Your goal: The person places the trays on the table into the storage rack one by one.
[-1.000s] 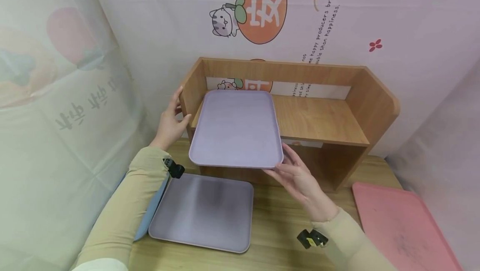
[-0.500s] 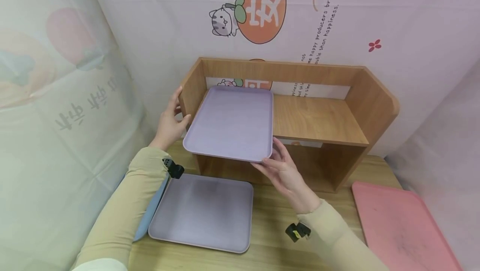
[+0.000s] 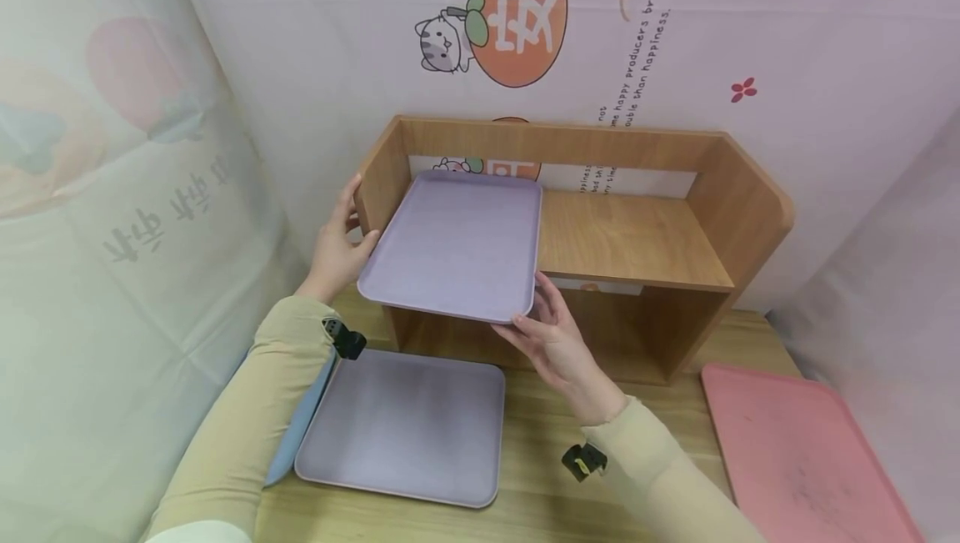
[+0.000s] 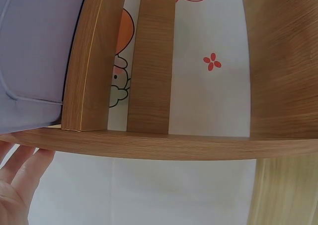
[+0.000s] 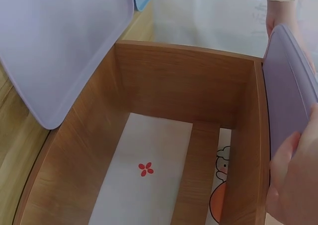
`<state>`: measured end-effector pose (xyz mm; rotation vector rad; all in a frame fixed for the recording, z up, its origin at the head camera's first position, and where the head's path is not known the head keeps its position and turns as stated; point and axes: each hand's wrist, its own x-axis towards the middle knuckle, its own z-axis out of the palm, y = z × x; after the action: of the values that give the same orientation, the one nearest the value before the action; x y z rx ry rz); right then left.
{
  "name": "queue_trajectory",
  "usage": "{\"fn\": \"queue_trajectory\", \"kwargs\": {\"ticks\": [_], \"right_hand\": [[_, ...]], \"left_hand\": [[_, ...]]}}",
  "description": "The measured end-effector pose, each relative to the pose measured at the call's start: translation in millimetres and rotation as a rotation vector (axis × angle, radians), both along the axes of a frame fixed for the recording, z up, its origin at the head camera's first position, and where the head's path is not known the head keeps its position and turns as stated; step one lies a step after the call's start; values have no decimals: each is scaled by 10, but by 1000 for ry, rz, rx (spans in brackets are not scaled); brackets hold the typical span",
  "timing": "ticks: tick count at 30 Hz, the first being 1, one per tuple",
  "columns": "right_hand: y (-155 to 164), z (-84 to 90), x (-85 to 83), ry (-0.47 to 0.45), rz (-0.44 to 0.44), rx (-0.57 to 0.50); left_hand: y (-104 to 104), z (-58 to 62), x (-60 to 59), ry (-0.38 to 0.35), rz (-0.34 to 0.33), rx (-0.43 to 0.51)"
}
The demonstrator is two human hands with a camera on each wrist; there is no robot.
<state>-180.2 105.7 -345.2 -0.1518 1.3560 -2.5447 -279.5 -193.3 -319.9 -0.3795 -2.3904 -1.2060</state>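
Since a second ago, the lilac tray has slid left along the wooden shelf, long axis running front to back. Head view: right hand pinches its front corner; left hand, fingers straight, steadies its left edge. Left wrist view: fingers extended below the shelf's side. Right wrist view: fingers curl against the tray's rim.

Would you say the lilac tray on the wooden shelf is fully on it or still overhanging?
Overhanging: the lilac tray has its near edge past the wooden shelf front, where the right hand holds it.
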Motion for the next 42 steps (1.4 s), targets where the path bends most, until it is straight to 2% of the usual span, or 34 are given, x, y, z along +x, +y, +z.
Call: {"fn": "queue_trajectory", "kwargs": {"ticks": [9, 30, 35, 42], "right_hand": [[59, -28, 26, -9, -14, 50], [370, -61, 164, 46, 42, 129], [590, -204, 212, 111, 115, 167], [1176, -632, 270, 237, 381, 129]], "left_hand": [[-2, -2, 13, -15, 2, 10], [-12, 22, 31, -23, 14, -3], [-8, 16, 29, -26, 21, -7], [5, 19, 26, -36, 21, -4]]}}
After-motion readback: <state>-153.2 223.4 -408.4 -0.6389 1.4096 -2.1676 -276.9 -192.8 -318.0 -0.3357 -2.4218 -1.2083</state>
